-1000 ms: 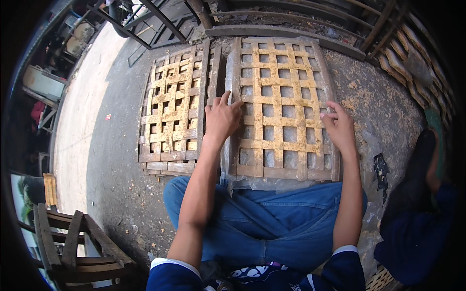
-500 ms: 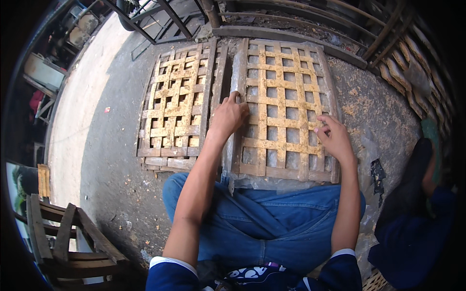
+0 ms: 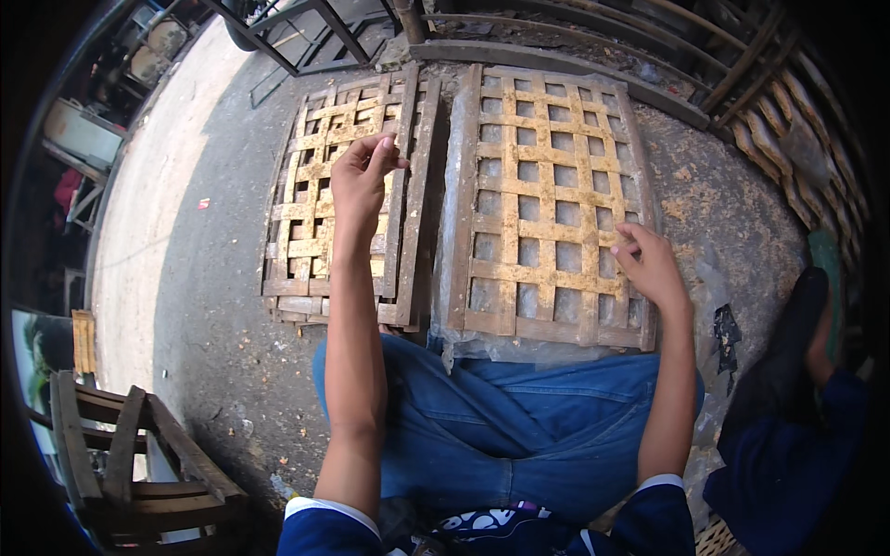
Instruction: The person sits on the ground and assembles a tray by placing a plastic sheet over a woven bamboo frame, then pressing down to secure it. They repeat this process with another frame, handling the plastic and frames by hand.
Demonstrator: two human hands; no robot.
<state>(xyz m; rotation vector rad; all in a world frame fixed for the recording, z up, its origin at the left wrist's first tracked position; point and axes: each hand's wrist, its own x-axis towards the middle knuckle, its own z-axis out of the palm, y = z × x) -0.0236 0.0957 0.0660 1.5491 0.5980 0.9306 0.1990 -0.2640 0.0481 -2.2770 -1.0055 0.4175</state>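
Note:
In front of my crossed legs lies a wooden-framed lattice panel [image 3: 549, 233] of woven yellowish strips, on a clear plastic sheet [image 3: 450, 199]. To its left rests a stack of similar lattice panels [image 3: 400, 269]. My left hand [image 3: 360, 185] is over the stack's right part, its thumb and fingers pinched together; whatever they hold, if anything, is too small to make out. My right hand [image 3: 653, 267] is at the right edge of the plastic-backed panel, fingers loosely curved, with a gap between thumb and forefinger and nothing visible between them.
A wooden crate-like frame [image 3: 139, 463] stands at the lower left. Dark metal frames [image 3: 315, 32] and a wooden rail [image 3: 556, 69] lie beyond the panels. Wavy-edged stacked pieces [image 3: 788, 130] are at the far right. Another person's dark sleeve [image 3: 788, 463] shows at the lower right.
My left hand has moved left and away from me, from the near panel's left edge to above the stack. My right hand has stayed nearly in place.

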